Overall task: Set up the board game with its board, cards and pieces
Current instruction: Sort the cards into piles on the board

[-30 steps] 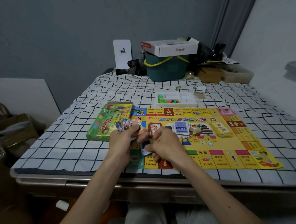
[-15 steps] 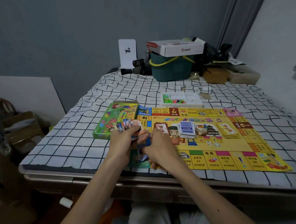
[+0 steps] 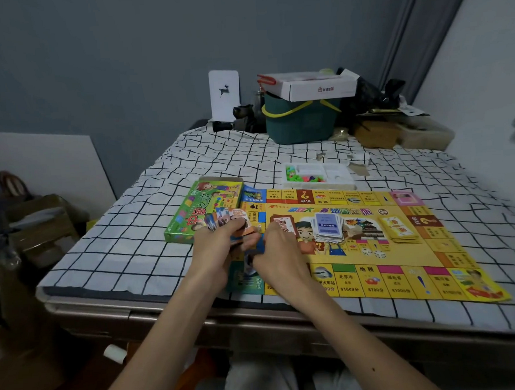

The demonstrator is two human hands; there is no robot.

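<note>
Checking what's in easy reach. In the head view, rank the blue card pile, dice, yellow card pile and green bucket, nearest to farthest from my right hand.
1. Blue card pile: centre of the board, just right of the right hand.
2. Dice: on the board, further right.
3. Yellow card pile: near the board's right side.
4. Green bucket: at the far end.

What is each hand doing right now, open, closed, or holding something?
Left hand: closed, holding a fan of cards.
Right hand: closed, pinching a blue card between the two hands.
</note>
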